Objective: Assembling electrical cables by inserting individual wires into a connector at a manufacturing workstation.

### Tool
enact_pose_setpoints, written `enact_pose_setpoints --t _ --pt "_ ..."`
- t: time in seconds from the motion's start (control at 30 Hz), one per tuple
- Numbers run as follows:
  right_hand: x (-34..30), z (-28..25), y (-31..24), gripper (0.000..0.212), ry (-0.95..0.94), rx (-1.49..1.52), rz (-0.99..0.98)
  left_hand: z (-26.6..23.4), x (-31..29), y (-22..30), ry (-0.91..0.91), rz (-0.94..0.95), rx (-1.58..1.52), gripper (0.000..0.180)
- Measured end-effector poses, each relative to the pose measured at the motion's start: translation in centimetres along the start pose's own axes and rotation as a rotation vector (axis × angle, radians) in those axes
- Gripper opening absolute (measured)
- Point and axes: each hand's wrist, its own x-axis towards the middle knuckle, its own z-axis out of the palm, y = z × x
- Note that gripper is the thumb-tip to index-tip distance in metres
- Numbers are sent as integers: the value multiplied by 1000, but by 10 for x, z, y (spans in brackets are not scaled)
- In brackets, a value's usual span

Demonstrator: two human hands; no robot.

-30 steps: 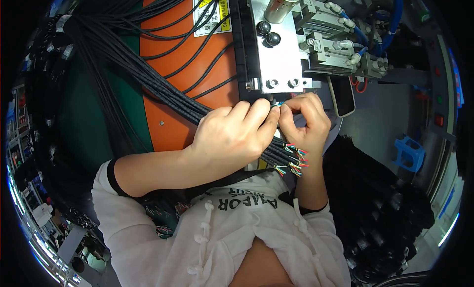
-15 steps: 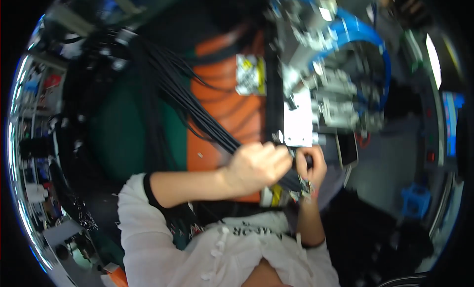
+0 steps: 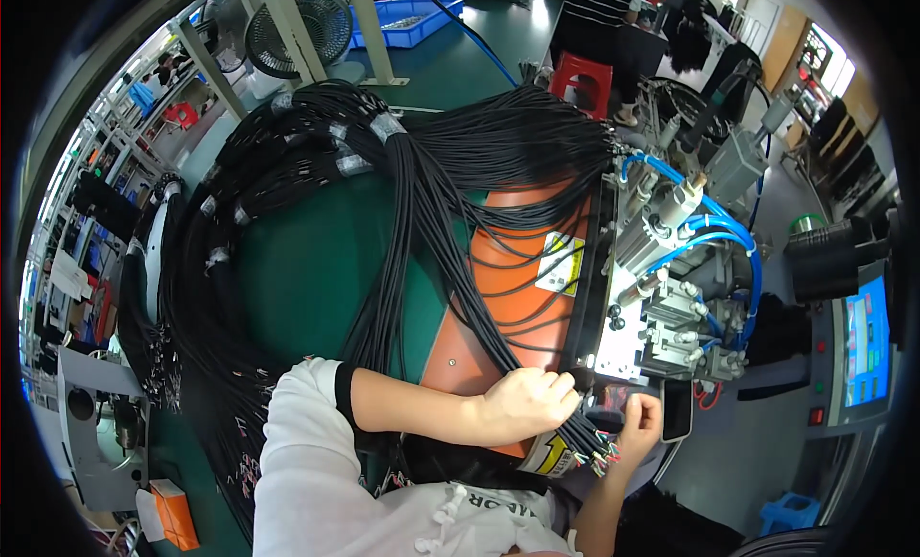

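Observation:
My left hand (image 3: 530, 404) is closed in a fist around a bundle of black cables (image 3: 486, 338). The cables reach down to it from the pile on the bench. Below the fist their stripped ends (image 3: 596, 452) fan out, with small red, white and green wires showing. Just right of those ends, my right hand (image 3: 636, 432) has its fingers curled with thumb and fingertips close together. Whatever they pinch, if anything, is too small or hidden. Both hands are at the near end of a machine with metal cylinders (image 3: 647, 241) and blue air hoses (image 3: 733, 233).
Bundled black cables (image 3: 287, 140) cover much of the green bench (image 3: 307, 260). An orange plate (image 3: 460, 360) lies beside the machine. A phone-like dark slab (image 3: 677, 410) is right of my right hand. A screen panel (image 3: 865, 341) stands far right, a fan (image 3: 299, 32) at back left.
The view has tilted, showing more bench at the back, and the blur is gone. My left fist stays around the cables. My right hand has moved slightly away from the left.

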Motion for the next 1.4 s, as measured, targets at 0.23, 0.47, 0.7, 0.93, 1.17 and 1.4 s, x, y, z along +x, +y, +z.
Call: enact_pose_setpoints --t 0.23,0.47,0.7,0.93,1.17,1.4 --pt "-2 -6 -7 5 -26 41 -98 12 3 -15 207 223 -256 17" --pt "-10 5 -21 17 -397 -51 -400 25 1 -24 184 185 -173 10" --pt "-14 -2 -12 20 -389 47 -480 28 0 -19 187 174 -206 10" --pt "-12 -11 -2 17 -248 159 -313 5 7 -15 334 152 -353 19" --pt "-15 8 -28 22 -278 108 -329 7 3 -7 251 74 -290 26" --pt "-16 13 -38 27 -243 260 -428 6 1 -10 315 105 -403 24"
